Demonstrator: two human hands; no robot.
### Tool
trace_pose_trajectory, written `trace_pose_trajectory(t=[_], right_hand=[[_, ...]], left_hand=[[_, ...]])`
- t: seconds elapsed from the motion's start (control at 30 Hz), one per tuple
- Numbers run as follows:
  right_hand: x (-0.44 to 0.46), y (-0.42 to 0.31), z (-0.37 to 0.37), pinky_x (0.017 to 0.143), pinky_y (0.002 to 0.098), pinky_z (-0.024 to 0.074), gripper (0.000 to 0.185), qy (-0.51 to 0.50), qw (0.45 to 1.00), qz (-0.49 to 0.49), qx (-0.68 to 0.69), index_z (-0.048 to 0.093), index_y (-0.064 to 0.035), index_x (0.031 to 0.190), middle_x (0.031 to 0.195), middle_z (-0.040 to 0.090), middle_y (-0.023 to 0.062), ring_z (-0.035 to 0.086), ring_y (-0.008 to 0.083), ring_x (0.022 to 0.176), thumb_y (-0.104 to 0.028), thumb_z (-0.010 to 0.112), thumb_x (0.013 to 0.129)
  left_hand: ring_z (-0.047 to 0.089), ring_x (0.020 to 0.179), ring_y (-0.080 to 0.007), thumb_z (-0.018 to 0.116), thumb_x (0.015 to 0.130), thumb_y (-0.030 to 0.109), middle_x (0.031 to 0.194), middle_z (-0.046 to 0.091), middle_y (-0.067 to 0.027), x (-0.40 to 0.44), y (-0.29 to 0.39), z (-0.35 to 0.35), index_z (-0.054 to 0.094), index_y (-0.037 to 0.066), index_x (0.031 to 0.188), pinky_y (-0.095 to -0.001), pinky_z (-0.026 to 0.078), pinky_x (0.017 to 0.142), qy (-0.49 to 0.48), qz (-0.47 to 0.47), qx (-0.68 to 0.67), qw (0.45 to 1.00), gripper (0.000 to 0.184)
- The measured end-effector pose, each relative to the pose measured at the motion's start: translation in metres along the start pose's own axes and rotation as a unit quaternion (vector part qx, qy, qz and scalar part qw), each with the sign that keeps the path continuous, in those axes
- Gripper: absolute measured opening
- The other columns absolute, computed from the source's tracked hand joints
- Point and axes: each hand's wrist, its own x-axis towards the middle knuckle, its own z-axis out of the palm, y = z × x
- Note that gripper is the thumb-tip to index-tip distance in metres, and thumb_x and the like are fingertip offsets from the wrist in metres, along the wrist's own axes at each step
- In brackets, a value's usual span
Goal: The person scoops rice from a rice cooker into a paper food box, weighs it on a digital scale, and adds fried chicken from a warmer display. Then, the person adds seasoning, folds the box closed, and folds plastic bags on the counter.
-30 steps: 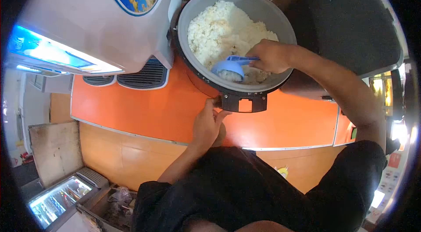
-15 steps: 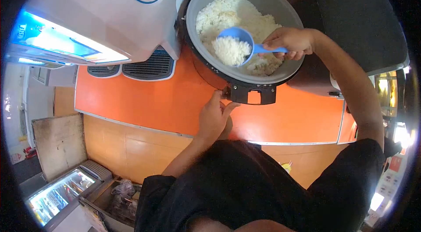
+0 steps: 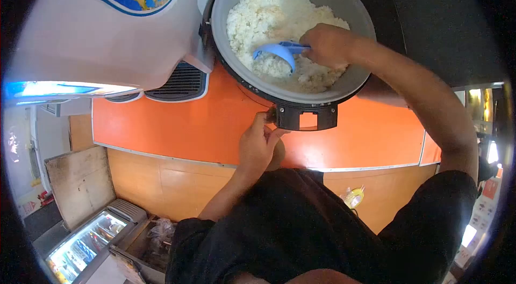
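My right hand (image 3: pixel 330 46) is closed around the handle of a blue plastic scoop (image 3: pixel 279 53). The scoop's bowl is tilted down against the white rice (image 3: pixel 271 18) inside the large grey pot of a rice cooker (image 3: pixel 223 29). Part of the scoop's handle is hidden by my fingers. At the front of the cooker, my left hand (image 3: pixel 257 145) has its fingers closed at the left edge of the black cooker handle (image 3: pixel 306 117). Its fingertips are partly hidden there.
The cooker stands on an orange counter (image 3: pixel 215 128). Left of it is a white drink dispenser (image 3: pixel 123 31) with a black drip tray (image 3: pixel 180 82). A large dark appliance (image 3: pixel 446 26) stands on the right. Below left are an open box (image 3: pixel 150 246) and a lit glass-topped case (image 3: pixel 86 246).
My right hand has moved left and turned over, lowering the scoop from above the pot, where it held rice, down to the rice. My left hand stays at the cooker handle. The view has shifted slightly.
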Motion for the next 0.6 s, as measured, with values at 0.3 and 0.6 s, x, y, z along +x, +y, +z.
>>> trace_pose_trajectory(t=[0.3,0.6], right_hand=[[-0.007,0.001,0.008,0.076,0.045,0.0468,0.03,-0.048,0.993,-0.07,0.078,0.065,0.0043,0.098,0.083,0.064,0.0248,0.063,0.0384,0.083,-0.024,0.057,0.09],[-0.048,0.008,-0.007,0.078,0.0457,0.0468,0.026,0.05,0.985,-0.141,0.087,0.065,0.0036,0.096,0.085,0.064,0.0258,0.062,0.04,0.084,-0.02,0.057,0.089]], left_hand=[[0.064,0.064,-0.0266,0.071,0.083,0.032,0.071,0.062,-0.0108,0.002,-0.003,0.005,0.055,0.002,0.104,-0.0356,0.048,0.059,0.032,0.026,-0.007,0.999,0.04],[0.064,0.067,-0.0289,0.072,0.083,0.032,0.078,0.065,-0.0145,0.0,-0.005,0.008,0.056,0.0,0.102,-0.0373,0.049,0.06,0.07,0.028,-0.037,0.996,0.04]])
